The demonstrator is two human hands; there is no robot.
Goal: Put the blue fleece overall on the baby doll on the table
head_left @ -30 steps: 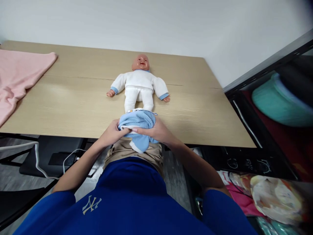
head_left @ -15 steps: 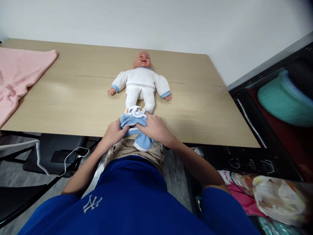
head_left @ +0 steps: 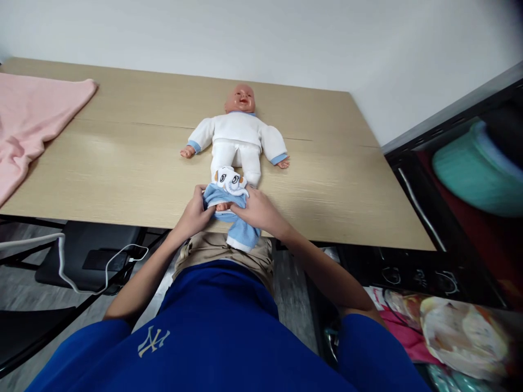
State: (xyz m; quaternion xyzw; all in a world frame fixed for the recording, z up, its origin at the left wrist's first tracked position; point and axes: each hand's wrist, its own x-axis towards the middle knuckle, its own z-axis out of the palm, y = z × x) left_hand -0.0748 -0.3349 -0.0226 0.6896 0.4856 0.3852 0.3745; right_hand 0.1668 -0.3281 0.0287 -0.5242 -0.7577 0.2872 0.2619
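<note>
A baby doll (head_left: 238, 136) in a white suit with blue cuffs lies on its back on the wooden table (head_left: 122, 163), head away from me. At its feet I hold a small light-blue garment (head_left: 232, 209) with a white cartoon animal patch (head_left: 229, 181). My left hand (head_left: 195, 212) grips the garment's left side and my right hand (head_left: 255, 208) grips its right side. A doll's foot shows between my fingers in the bunched fabric. Part of the garment hangs over the table's near edge.
A pink cloth (head_left: 28, 120) lies on the table's far left. A black shelf (head_left: 457, 207) with a teal bundle (head_left: 478, 174) stands at the right. Cables (head_left: 81, 267) and a dark case lie on the floor at the left. Colourful packages (head_left: 453, 332) sit bottom right.
Both hands have moved the blue garment forward from the table edge up to the doll's feet. The animal patch has come into view on top.
</note>
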